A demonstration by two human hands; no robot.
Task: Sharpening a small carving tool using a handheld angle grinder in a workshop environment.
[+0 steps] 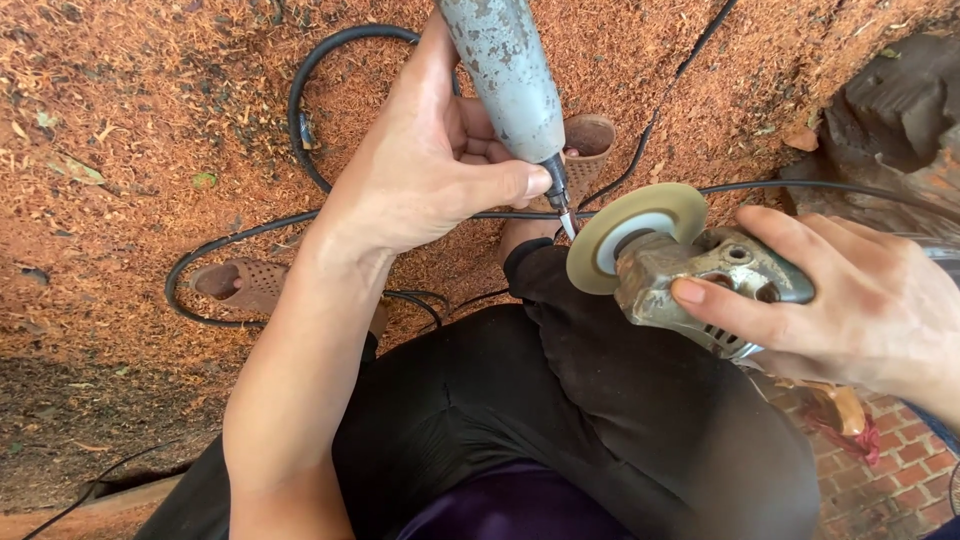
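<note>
My left hand (430,160) grips the rotary tool (505,75), bit at nine o'clock of the disc (632,235); my right hand (850,300) clasps the grinder (700,275).

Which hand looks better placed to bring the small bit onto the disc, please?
Probably the left hand: its fingers pinch the grey rotary tool near the bit, whose tip sits beside the disc. The right hand steadies the grinder.
</note>
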